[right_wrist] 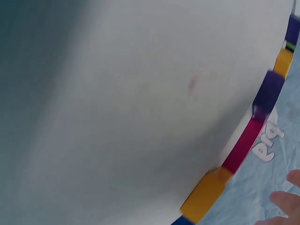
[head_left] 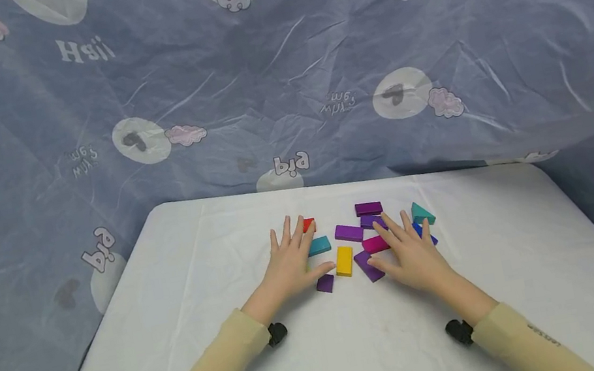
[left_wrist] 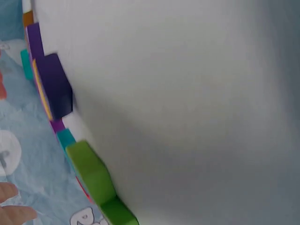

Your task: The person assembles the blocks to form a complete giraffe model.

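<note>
Both hands were over a group of loose blocks on the white worktop [head_left: 359, 367], and I judged that the step in hand was reaching in among them. The left hand [head_left: 289, 267] was spread wide and gripped nothing; the right hand [head_left: 416, 257] was equally wide and without a block. Whether any fingertip touched a block, I could not tell.

A yellow rectangular block, perhaps of painted wood, [head_left: 344, 261] lay between the hands, right at the left thumb's tip. A teal rectangular block of similar material [head_left: 319, 246] was between the left thumb and index finger. A magenta oblong block, also smooth, [head_left: 375, 244] lay in the gap beside the right thumb, and a teal triangular block [head_left: 422, 214] stood just beyond the right fingers.

In my judgement, the next move called for lowering the fingers and narrowing them around one block without pushing its close neighbours.
</note>
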Demonstrator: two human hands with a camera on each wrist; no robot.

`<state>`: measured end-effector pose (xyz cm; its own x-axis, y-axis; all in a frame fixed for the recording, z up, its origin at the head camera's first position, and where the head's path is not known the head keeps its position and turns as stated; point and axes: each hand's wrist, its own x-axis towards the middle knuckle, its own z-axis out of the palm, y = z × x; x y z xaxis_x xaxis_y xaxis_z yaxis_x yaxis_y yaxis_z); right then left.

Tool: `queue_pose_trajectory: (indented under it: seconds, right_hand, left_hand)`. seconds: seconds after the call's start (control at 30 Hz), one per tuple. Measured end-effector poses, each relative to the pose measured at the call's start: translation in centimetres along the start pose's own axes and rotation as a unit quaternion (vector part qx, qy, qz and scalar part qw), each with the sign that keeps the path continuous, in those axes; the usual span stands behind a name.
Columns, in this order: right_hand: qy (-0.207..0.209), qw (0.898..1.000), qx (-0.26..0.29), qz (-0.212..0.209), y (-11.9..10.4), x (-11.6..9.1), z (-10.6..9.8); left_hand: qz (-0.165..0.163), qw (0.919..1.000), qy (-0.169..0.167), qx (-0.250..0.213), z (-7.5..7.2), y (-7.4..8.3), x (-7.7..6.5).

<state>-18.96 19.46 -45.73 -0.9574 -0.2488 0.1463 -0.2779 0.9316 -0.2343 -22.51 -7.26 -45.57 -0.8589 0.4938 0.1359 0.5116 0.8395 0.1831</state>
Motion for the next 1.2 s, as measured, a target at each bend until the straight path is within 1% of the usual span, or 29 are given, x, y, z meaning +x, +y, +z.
queue_pose_trajectory:
  seconds: [0.07, 0.17, 0.3, 0.4, 0.57, 0.7, 0.83, 0.97, 1.2]
  right_hand:
    - [-0.007, 1.000, -0.005, 0.002, -0.4, -0.2, 0.3]
    - [-0.010, 1.000, -0.010, -0.001, -0.8, -0.5, 0.6]
    - [0.002, 1.000, -0.016, -0.018, -1.4, -0.9, 0.8]
    - [0.015, 0.999, -0.021, -0.030, -1.8, -1.1, 0.8]
    - [0.028, 0.998, -0.035, -0.042, -2.3, -1.0, 0.9]
    - [0.023, 0.999, -0.032, -0.038, -2.5, -0.7, 1.1]
    - [0.006, 0.999, -0.021, -0.025, -2.7, -0.3, 1.2]
    - [-0.018, 1.000, -0.013, -0.007, -2.8, 0.1, 1.3]
    - [-0.050, 0.998, 0.018, 0.034, -2.9, 0.6, 1.3]
  left_hand:
    - [0.009, 0.9999, -0.004, -0.002, 0.2, 0.5, 0.0]
    - [0.020, 0.9996, -0.020, 0.005, 0.8, 1.1, 0.1]
    - [0.029, 0.9987, -0.038, 0.017, 1.5, 1.9, 0.2]
    - [0.037, 0.9983, -0.037, 0.025, 1.8, 2.5, 0.5]
    - [0.045, 0.9975, -0.022, 0.051, 2.1, 3.2, 1.0]
    - [0.035, 0.9981, -0.015, 0.049, 2.2, 3.8, 1.3]
    - [0.017, 0.9984, -0.025, 0.048, 2.3, 4.2, 1.5]
    - [0.007, 0.9983, -0.033, 0.048, 2.7, 4.4, 1.8]
    - [-0.029, 0.9988, -0.038, 0.008, 3.3, 5.1, 2.4]
